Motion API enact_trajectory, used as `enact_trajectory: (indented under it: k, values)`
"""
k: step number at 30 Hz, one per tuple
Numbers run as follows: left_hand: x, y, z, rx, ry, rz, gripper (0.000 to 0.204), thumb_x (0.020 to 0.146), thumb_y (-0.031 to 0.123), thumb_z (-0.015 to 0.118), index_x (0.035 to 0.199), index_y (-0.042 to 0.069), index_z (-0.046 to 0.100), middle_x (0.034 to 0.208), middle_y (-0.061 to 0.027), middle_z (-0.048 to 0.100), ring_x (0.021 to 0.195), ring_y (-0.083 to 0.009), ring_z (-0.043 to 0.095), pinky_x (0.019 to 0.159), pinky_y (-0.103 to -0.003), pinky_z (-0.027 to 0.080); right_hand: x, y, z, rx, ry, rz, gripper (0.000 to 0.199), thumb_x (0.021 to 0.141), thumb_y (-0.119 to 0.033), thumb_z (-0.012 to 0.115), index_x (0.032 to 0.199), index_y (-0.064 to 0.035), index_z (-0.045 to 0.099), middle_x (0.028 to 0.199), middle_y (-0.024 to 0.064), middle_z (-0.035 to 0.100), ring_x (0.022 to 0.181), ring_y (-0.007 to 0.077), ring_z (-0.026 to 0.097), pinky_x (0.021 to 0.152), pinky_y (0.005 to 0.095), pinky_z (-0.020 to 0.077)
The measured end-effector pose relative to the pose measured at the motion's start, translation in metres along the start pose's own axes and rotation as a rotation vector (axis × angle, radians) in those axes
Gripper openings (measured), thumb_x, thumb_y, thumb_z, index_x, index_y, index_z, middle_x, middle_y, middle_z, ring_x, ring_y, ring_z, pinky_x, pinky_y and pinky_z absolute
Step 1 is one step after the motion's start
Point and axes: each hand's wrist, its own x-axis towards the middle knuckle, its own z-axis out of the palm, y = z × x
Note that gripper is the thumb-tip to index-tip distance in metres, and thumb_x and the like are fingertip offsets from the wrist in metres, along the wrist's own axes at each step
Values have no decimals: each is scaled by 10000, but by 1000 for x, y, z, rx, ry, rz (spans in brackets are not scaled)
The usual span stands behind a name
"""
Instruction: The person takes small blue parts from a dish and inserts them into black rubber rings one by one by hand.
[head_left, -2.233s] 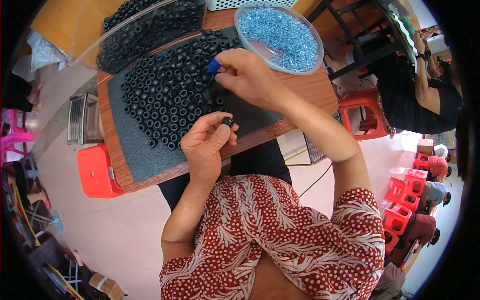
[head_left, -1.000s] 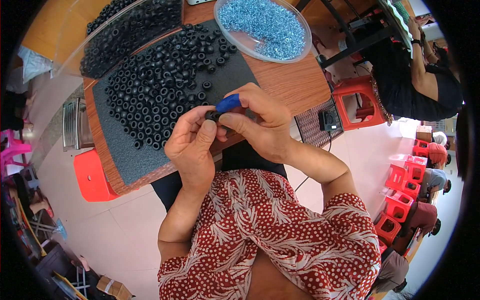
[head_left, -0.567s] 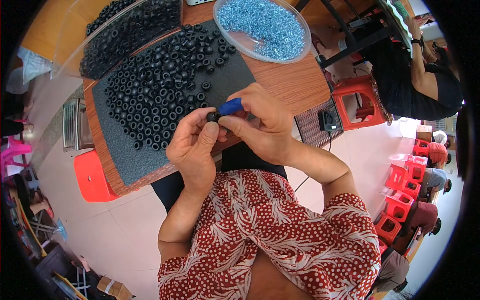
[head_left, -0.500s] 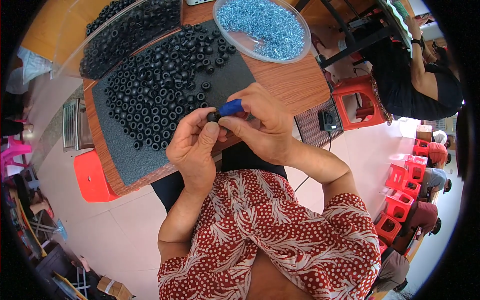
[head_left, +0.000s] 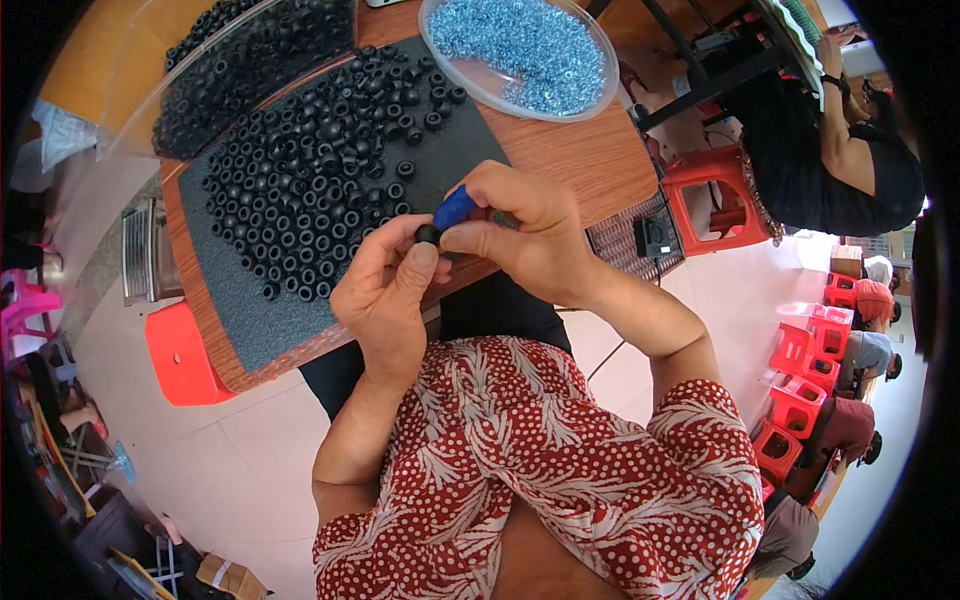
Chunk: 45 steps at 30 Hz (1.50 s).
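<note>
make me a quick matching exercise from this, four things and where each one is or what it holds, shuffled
1. mat
2. finger cover
3. tub
4. held piece

A. holds small blue pieces
B. at the left hand's fingertips
C. under the loose black pieces
D. worn on the right hand

Pairs: 1-C, 2-D, 3-A, 4-B

Black bead (head_left: 427, 235) partly behind the fingers (head_left: 417, 262)

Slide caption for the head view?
Left hand and right hand meet at a small round black piece near a dark-grey textured mat strewn with black ring-shaped pieces.
</note>
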Motion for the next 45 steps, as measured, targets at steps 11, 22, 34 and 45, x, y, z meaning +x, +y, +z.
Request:
enact_trajectory:
  k: [11,22,34,45]
  values:
    - [3,-2,0,-17,-13,-48,206,857,29,573,1035,-74,559,825,-77,595,659,-119,570,590,-231,480,1,5,1,348,-21,282,114,749,46,652,841,11,595,807,-5,562,728,48,540,626,182,447]
    - [4,1,-2,10,-44,-164,221,851,50,595,1052,-41,592,800,-48,620,643,-75,560,582,-192,480,3,15,5,-216,69,-222,162,680,-2,679,786,6,558,775,77,560,671,192,530,570,270,420]
    - [5,13,-1,-19,-65,-179,198,847,39,593,1030,-34,607,768,-32,601,646,-78,563,570,-182,473,-5,9,6,-70,79,-44,135,717,26,666,830,8,593,829,61,564,706,130,530,604,233,423]
    - [4,15,-5,148,-96,-77,180,854,53,587,1010,-31,619,780,-52,622,630,-81,569,561,-187,474,-5,-1,-3,40,-12,48,130,758,0,667,863,9,592,849,35,566,725,83,540,591,213,432]
